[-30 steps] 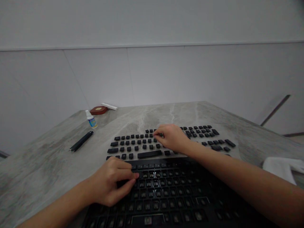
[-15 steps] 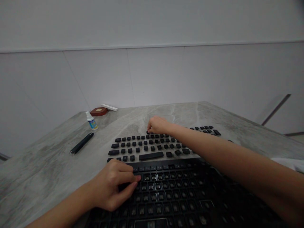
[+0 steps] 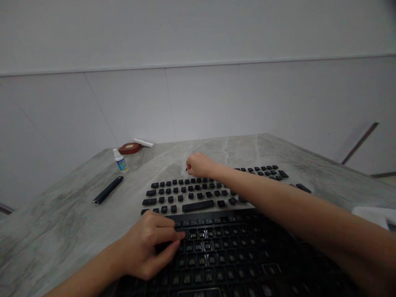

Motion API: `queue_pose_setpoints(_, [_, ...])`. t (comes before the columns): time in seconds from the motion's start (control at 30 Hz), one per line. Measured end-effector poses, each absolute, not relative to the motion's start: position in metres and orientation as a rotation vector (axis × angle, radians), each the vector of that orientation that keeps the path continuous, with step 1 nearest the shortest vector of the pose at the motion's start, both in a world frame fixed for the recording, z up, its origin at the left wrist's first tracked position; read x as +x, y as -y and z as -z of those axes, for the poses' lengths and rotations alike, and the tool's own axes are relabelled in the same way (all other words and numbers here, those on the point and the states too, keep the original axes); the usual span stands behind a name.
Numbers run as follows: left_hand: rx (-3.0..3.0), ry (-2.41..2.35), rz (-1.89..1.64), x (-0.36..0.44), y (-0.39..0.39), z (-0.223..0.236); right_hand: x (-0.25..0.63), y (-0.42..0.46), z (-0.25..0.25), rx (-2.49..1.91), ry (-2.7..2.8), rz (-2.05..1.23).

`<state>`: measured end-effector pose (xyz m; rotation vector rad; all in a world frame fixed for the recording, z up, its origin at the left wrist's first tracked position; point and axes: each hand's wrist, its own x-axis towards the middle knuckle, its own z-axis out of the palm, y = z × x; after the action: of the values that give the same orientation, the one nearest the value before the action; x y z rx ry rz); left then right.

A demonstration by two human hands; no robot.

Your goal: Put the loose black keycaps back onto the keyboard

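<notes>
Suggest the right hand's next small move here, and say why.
The right hand should probably set its small dark piece down on the table and let go: it pinches that piece just beyond the rows of loose keycaps, which lie spread out in order, while the left hand is at the keyboard.
</notes>
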<state>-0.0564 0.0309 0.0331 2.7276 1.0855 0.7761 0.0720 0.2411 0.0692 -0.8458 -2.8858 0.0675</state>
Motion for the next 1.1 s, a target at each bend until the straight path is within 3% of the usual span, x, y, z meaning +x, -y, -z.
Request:
queue_pose_setpoints(0.17, [2.755,-1.103,-0.773,-0.056,-0.031,-0.032,0.124,-0.170,-0.072,-0.533,2.801,-0.167])
queue_pose_setpoints(0.33, [2.846,-1.129,-0.678,-0.055,-0.030,-0.029,0.167,-0.123,-0.036,-0.103,2.555,-0.263])
queue_pose_setpoints(0.73, [2.912,-1.158,-0.699,-0.057,-0.028,-0.027,0.163,-0.123,-0.022,0.006,2.579,-0.107])
queue_pose_setpoints(1.1, [2.951,-1.134,-0.681,-0.058,-0.029,-0.028,0.164,-0.121,-0.019,-0.062,2.570,-0.168])
